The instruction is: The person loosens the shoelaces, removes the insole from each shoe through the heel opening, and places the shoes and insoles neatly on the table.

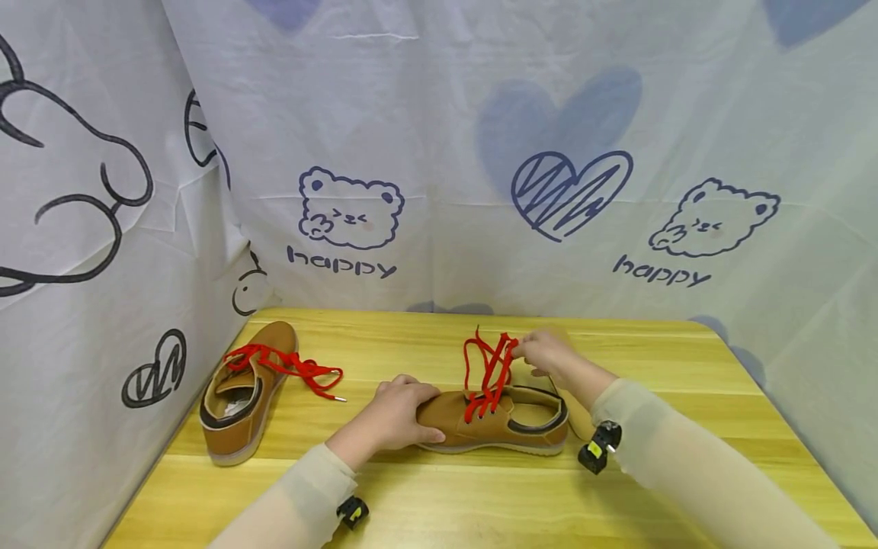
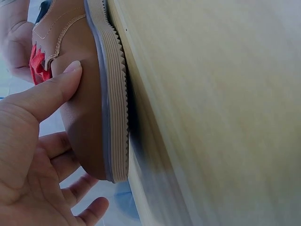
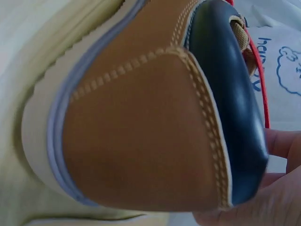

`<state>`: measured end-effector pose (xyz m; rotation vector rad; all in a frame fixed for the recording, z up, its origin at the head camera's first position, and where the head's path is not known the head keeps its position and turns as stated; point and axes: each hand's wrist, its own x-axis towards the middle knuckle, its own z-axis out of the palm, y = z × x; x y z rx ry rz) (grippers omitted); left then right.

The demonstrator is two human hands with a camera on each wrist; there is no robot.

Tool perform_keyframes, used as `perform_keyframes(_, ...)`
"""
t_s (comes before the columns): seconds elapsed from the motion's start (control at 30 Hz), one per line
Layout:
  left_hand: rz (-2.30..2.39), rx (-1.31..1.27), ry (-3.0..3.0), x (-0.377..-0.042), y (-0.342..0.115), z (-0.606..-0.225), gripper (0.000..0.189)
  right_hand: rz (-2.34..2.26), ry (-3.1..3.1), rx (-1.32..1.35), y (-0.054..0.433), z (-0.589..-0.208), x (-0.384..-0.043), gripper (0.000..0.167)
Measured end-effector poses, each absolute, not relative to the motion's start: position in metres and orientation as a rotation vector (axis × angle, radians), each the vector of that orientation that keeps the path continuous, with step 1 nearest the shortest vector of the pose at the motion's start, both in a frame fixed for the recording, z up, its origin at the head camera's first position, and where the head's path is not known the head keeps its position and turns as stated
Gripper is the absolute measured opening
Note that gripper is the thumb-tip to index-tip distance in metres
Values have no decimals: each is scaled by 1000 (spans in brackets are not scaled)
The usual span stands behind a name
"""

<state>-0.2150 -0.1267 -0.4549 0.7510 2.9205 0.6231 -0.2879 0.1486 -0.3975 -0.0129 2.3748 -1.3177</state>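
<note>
A brown leather shoe (image 1: 449, 418) with a dark padded collar lies on the table, its toe pointing left. My left hand (image 1: 398, 412) holds the toe, with the thumb (image 2: 70, 77) against the near side and the fingers round the far side. Above the shoe, my right hand (image 1: 549, 354) pinches the red laces (image 1: 490, 396) and holds them up from the eyelets. In the right wrist view the shoe's heel (image 3: 136, 136) fills most of the picture, and a red lace (image 3: 262, 84) runs down to the fingers.
A matching brown shoe (image 1: 229, 444) stands at the table's left edge, its red laces (image 1: 312, 371) trailing right. Behind the heel of the held shoe lies a flat tan piece (image 1: 575, 412), partly hidden. Printed cloth (image 1: 453, 252) hangs around the wooden table (image 1: 439, 503).
</note>
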Motion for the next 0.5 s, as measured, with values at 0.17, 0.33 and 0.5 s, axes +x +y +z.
perform_keyframes(0.17,617,753,2914,-215,-124,-455,69,-1331,2275,13,154,-401,-289,38)
perform_keyframes(0.33,618,749,2902,-214,-123,-456,69,-1100,2484,-261,154,-396,-284,23)
perform_keyframes(0.5,636,744,2912,-214,-123,-454,68,-961,2588,-496,146,-395,-275,16)
